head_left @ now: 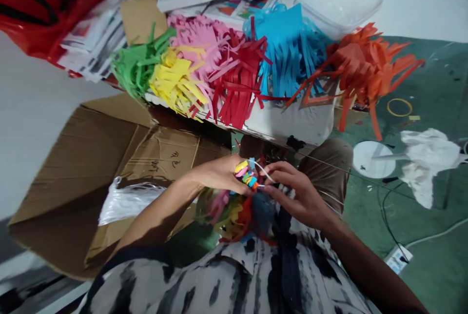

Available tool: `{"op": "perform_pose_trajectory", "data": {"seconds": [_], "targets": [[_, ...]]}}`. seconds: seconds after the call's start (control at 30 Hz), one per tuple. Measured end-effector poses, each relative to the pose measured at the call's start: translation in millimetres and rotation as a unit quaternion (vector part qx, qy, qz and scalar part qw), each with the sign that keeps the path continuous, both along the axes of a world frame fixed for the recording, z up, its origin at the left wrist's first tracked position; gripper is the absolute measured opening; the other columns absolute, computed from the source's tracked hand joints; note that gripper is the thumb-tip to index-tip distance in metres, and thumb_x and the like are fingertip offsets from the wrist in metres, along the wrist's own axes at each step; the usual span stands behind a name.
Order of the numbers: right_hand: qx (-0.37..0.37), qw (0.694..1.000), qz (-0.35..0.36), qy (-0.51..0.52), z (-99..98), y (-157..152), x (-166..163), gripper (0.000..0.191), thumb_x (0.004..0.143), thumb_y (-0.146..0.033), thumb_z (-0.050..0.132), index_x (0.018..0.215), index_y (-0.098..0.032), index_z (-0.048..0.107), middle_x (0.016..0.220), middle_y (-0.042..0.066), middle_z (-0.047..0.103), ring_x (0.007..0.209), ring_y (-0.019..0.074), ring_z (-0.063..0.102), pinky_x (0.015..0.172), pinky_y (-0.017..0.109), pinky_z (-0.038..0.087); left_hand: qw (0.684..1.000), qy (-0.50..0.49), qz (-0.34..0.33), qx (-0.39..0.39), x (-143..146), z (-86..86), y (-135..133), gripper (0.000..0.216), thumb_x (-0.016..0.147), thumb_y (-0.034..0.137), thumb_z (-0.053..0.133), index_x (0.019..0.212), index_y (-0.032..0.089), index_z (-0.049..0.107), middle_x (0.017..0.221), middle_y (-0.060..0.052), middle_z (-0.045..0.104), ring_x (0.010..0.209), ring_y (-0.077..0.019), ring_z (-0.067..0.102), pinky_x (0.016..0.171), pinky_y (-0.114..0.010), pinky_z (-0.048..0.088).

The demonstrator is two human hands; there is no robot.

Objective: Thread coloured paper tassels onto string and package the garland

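Note:
In front of my lap, my left hand (221, 173) is wrapped round the gathered top of a multicoloured paper-strip tassel (247, 175). Yellow, pink, green, blue and orange show at the gathered end. Below the hand hang the tassel's loose strips, partly blurred. A thin white cord (263, 170) loops from the gathered end across to my right hand (300, 197). Thumb and fingers of that hand pinch the cord, close to the tassel's right side. How the cord runs behind the tassel is hidden.
Ahead on a white surface (292, 121) lie fringed paper piles: green (137, 68), yellow (175, 80), pink (199, 43), red (237, 85), blue (285, 55) and orange (365, 70). An open cardboard box (73, 167) holding white cords (126, 199) stands at left. A power strip (399, 258) lies right.

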State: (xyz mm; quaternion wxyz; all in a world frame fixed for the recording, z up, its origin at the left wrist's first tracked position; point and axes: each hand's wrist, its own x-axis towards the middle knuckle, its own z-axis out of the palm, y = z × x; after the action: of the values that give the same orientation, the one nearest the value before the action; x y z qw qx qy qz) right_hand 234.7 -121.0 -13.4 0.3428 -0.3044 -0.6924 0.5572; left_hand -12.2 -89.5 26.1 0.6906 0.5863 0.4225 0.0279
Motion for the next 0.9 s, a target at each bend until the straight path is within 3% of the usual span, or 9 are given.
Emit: {"op": "perform_pose_trajectory", "data": {"seconds": [0.1, 0.2, 0.33, 0.4, 0.5, 0.57, 0.77, 0.9], "targets": [[-0.065, 0.997, 0.008, -0.032, -1.7, 5, 10, 0.023, 0.107, -0.036, 0.057, 0.092, -0.021, 0.066, 0.097, 0.003, 0.065, 0.092, 0.0176, 0.060, 0.083, 0.030, 0.046, 1.000, 0.005, -0.015, 0.015, 9, -9.8, -5, 0.021, 0.080, 0.024, 0.069, 0.069, 0.017, 0.052, 0.064, 0.006, 0.042, 0.059, -0.0084, 0.036, 0.053, -0.021, 0.029], [-0.150, 0.986, -0.017, -0.071, -8.5, 2, 11, 0.037, 0.108, -0.047, 0.051, 0.082, -0.022, 0.054, 0.075, -0.003, 0.050, 0.069, 0.0134, 0.046, 0.063, 0.027, 0.037, 1.000, 0.003, 0.004, 0.019, 20, -21.7, -10, 0.020, 0.078, 0.026, 0.068, 0.070, 0.018, 0.052, 0.064, 0.006, 0.043, 0.060, -0.0094, 0.038, 0.053, -0.022, 0.029], [-0.200, 0.971, -0.069, -0.108, -18.7, -10, 0, 0.037, 0.094, -0.054, 0.073, 0.108, -0.023, 0.057, 0.086, -0.003, 0.062, 0.072, 0.0140, 0.054, 0.062, 0.025, 0.040, 0.999, 0.013, 0.042, 0.000, 36, -45.7, -19, 0.023, 0.074, 0.031, 0.073, 0.069, 0.016, 0.056, 0.065, 0.005, 0.047, 0.061, -0.0098, 0.041, 0.053, -0.021, 0.031], [-0.178, 0.970, -0.088, -0.141, -22.5, -15, -5, 0.044, 0.089, -0.052, 0.078, 0.115, -0.024, 0.057, 0.089, -0.003, 0.065, 0.073, 0.0147, 0.057, 0.063, 0.026, 0.041, 0.998, -0.005, 0.056, -0.005, 48, -59.7, -25, 0.018, 0.068, 0.027, 0.074, 0.074, 0.015, 0.062, 0.068, 0.005, 0.054, 0.065, -0.0107, 0.046, 0.056, -0.020, 0.037], [-0.107, 0.976, -0.088, -0.167, -27.4, -21, -7, 0.028, 0.098, -0.048, 0.067, 0.094, -0.022, 0.057, 0.076, -0.004, 0.056, 0.066, 0.0125, 0.050, 0.061, 0.026, 0.036, 0.993, -0.069, 0.090, -0.021, 61, -73.5, -32, 0.022, 0.065, 0.020, 0.071, 0.085, 0.012, 0.071, 0.079, 0.002, 0.065, 0.075, -0.0139, 0.055, 0.066, -0.022, 0.045], [-0.086, 0.982, -0.087, -0.147, -29.4, -22, -3, 0.030, 0.103, -0.044, 0.059, 0.084, -0.022, 0.053, 0.071, -0.005, 0.049, 0.063, 0.0114, 0.044, 0.059, 0.026, 0.033, 0.990, -0.093, 0.094, -0.050, 61, -73.6, -34, 0.024, 0.066, 0.021, 0.074, 0.088, 0.011, 0.072, 0.082, 0.000, 0.067, 0.079, -0.0156, 0.058, 0.069, -0.023, 0.048], [-0.078, 0.992, -0.088, -0.034, -24.5, -15, 14, 0.026, 0.105, -0.039, 0.059, 0.085, -0.022, 0.055, 0.075, -0.004, 0.047, 0.066, 0.0121, 0.042, 0.061, 0.026, 0.036, 0.979, -0.109, 0.008, -0.171, 32, -63.3, -29, 0.054, 0.063, 0.037, 0.096, 0.110, 0.020, 0.075, 0.097, 0.000, 0.075, 0.084, -0.0184, 0.067, 0.076, -0.027, 0.056], [-0.047, 0.998, -0.039, -0.016, -22.5, -13, 18, 0.021, 0.104, -0.037, 0.062, 0.089, -0.022, 0.058, 0.076, -0.003, 0.049, 0.067, 0.0124, 0.043, 0.061, 0.026, 0.038, 0.945, -0.183, -0.072, -0.260, 39, -78.6, -38, 0.056, 0.051, 0.043, 0.102, 0.097, 0.021, 0.079, 0.091, -0.003, 0.078, 0.084, -0.0237, 0.071, 0.081, -0.034, 0.062]]}}
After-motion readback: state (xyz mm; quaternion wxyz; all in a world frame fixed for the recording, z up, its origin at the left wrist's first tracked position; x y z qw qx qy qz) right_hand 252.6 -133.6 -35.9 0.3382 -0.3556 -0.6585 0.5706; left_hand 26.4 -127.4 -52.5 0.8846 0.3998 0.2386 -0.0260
